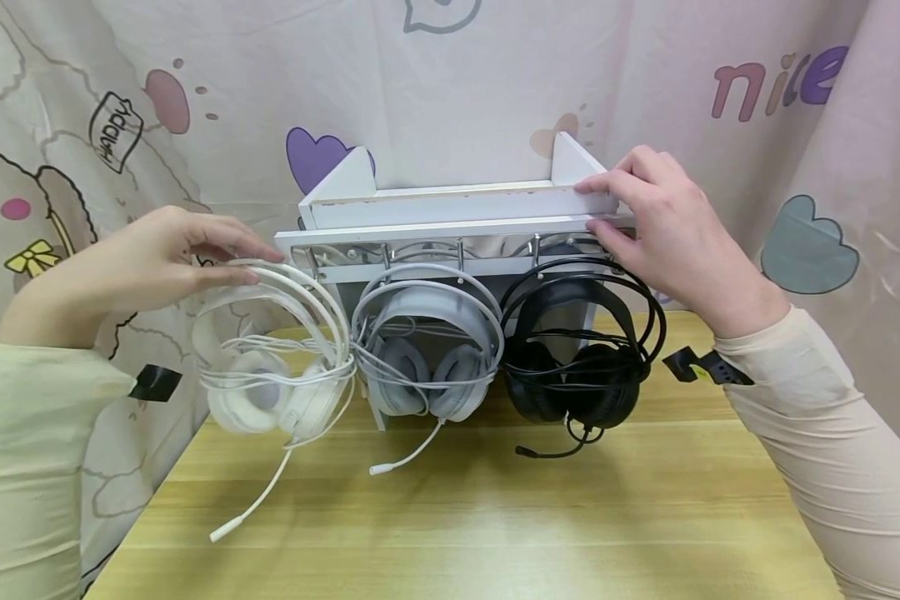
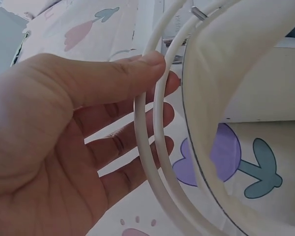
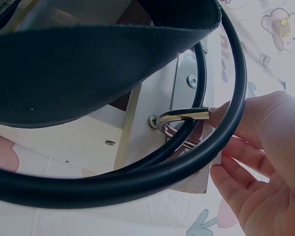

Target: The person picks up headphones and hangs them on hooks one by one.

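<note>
A white rack (image 1: pixel 450 204) with a row of metal hooks carries three headsets with microphone booms. At its left end hangs a white headset (image 1: pixel 311 408). My left hand (image 1: pixel 161 258) pinches its headband tubes (image 2: pixel 141 125), thumb in front and fingers behind. A grey headset (image 1: pixel 461 387) hangs in the middle, its cable wrapped round it. To the right is a black headset (image 1: pixel 607 392); its band tubes loop over a hook (image 3: pixel 187 115) in the right wrist view. My right hand (image 1: pixel 660 225) grips the rack's right end, thumb at the front rail and fingers over the ledge.
The rack stands on a wooden table (image 1: pixel 495 533) with its open tray on top. Patterned curtain (image 1: pixel 480 100) hangs close behind and at both sides. The white headset's microphone boom (image 1: pixel 258 500) juts forward over the table.
</note>
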A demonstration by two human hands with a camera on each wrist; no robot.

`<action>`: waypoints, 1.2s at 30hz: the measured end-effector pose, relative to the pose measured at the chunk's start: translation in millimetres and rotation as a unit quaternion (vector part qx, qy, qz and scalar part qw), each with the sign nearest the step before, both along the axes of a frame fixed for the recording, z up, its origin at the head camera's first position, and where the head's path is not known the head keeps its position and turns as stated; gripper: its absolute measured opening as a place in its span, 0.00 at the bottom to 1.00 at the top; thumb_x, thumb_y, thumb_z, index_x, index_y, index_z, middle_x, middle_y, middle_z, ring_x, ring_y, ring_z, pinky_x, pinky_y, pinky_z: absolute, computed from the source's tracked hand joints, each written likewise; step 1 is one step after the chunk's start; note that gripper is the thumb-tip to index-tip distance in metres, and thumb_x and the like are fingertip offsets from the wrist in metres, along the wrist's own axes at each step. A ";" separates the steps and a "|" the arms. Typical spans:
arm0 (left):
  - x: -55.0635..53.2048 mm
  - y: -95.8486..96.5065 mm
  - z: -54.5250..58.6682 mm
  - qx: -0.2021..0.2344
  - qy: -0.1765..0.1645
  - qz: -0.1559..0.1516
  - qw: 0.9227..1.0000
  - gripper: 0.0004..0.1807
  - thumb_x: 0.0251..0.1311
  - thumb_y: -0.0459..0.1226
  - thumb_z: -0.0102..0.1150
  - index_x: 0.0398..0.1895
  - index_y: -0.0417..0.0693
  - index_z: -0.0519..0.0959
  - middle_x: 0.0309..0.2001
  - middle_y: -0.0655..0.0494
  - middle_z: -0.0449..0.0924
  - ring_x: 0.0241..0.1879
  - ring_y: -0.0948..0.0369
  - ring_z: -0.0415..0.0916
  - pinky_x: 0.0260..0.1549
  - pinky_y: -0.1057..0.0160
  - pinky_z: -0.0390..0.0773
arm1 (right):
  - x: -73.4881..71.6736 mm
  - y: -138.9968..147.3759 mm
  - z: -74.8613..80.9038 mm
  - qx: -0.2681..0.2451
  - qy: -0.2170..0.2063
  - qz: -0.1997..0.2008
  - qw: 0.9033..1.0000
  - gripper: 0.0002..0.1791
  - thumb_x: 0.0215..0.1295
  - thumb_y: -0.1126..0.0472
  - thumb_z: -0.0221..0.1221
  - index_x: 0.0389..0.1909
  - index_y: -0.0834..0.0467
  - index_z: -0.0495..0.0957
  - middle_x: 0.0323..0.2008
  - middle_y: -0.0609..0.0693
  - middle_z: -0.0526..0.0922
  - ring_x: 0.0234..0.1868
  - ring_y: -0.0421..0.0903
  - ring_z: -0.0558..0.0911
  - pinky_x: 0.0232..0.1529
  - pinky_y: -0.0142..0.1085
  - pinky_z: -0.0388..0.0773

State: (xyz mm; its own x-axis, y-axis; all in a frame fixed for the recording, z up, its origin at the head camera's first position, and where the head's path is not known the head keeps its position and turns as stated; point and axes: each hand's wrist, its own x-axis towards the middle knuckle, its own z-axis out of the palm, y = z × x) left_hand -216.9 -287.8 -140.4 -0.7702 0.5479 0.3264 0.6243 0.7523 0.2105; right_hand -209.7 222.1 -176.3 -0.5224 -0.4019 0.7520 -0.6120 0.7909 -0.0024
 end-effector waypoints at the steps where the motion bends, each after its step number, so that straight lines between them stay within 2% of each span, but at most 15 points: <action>1: -0.1 -0.4 -1.5 0.003 0.000 0.001 1.000 0.19 0.65 0.30 0.73 0.55 0.60 0.90 0.56 0.65 0.90 0.47 0.78 0.81 0.44 0.82 0.76 | 0.1 -0.1 0.2 0.000 0.000 0.000 1.000 0.18 0.68 0.72 0.68 0.58 0.65 0.84 0.44 0.63 0.78 0.45 0.60 0.73 0.42 0.47 0.68; 6: 0.3 -0.6 -9.3 0.010 0.015 -0.007 1.000 0.20 0.65 0.29 0.72 0.57 0.58 0.90 0.57 0.60 0.89 0.49 0.80 0.80 0.45 0.83 0.75 | 0.6 -0.5 0.3 0.000 -0.006 -0.004 1.000 0.18 0.68 0.71 0.68 0.59 0.65 0.84 0.45 0.63 0.77 0.46 0.60 0.73 0.43 0.48 0.70; 12: 0.2 -2.0 -19.0 0.019 0.048 0.020 0.998 0.20 0.63 0.31 0.75 0.56 0.59 0.90 0.61 0.55 0.86 0.49 0.86 0.75 0.43 0.85 0.72 | -0.5 -0.5 -0.1 0.002 -0.001 0.000 1.000 0.19 0.68 0.71 0.68 0.59 0.64 0.85 0.45 0.64 0.78 0.46 0.61 0.73 0.43 0.48 0.70; 14: 0.2 -1.2 -21.8 0.030 0.059 0.029 0.997 0.19 0.62 0.31 0.76 0.54 0.59 0.91 0.60 0.60 0.86 0.48 0.87 0.74 0.43 0.85 0.72 | -0.4 -0.4 0.1 0.000 0.001 0.002 1.000 0.19 0.67 0.71 0.68 0.59 0.64 0.85 0.45 0.64 0.78 0.45 0.61 0.73 0.42 0.49 0.70; 20: 0.5 2.4 -30.1 0.079 0.065 0.038 0.994 0.18 0.60 0.29 0.77 0.52 0.55 0.90 0.52 0.89 0.79 0.51 0.90 0.74 0.52 0.91 0.70 | -0.2 0.3 -0.2 -0.002 0.001 0.002 1.000 0.19 0.68 0.71 0.68 0.59 0.64 0.85 0.45 0.64 0.78 0.45 0.60 0.73 0.42 0.48 0.69; 22: 0.6 3.2 -32.8 0.087 0.073 0.034 0.993 0.18 0.60 0.29 0.77 0.51 0.54 0.90 0.52 0.92 0.77 0.51 0.91 0.74 0.53 0.91 0.70 | -0.7 0.9 -0.2 -0.002 0.002 0.002 1.000 0.19 0.68 0.71 0.68 0.59 0.64 0.85 0.45 0.64 0.78 0.45 0.60 0.73 0.42 0.47 0.69; 25: 1.8 4.4 -36.3 0.090 0.088 0.033 0.992 0.18 0.59 0.29 0.77 0.51 0.56 0.90 0.54 0.87 0.80 0.52 0.91 0.74 0.53 0.91 0.70 | -1.5 1.8 -0.5 -0.004 0.005 0.007 1.000 0.19 0.67 0.72 0.68 0.59 0.65 0.85 0.44 0.64 0.78 0.45 0.60 0.73 0.43 0.47 0.69; 32: 8.4 7.2 -41.7 0.080 0.119 0.033 0.989 0.18 0.63 0.32 0.76 0.54 0.55 0.89 0.59 0.58 0.87 0.54 0.92 0.70 0.55 0.91 0.67 | -1.0 2.9 -2.0 -0.012 0.006 0.017 1.000 0.20 0.66 0.72 0.69 0.60 0.65 0.85 0.46 0.64 0.78 0.46 0.60 0.73 0.43 0.46 0.68; 36: 13.6 7.1 -46.3 0.079 0.129 0.049 0.987 0.17 0.67 0.35 0.73 0.57 0.58 0.88 0.60 0.56 0.87 0.55 0.94 0.67 0.56 0.90 0.64 | 0.9 3.5 -4.3 -0.019 0.004 0.025 0.999 0.21 0.66 0.72 0.69 0.61 0.65 0.84 0.50 0.66 0.79 0.49 0.62 0.76 0.46 0.49 0.71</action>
State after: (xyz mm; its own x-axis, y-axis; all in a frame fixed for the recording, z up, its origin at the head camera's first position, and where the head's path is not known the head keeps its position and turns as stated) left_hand -203.4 -280.7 -186.8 -0.6968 0.4014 0.5945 0.5983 0.7824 0.1730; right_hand -208.8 225.6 -180.6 -0.4955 -0.3978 0.7722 -0.6510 0.7586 -0.0269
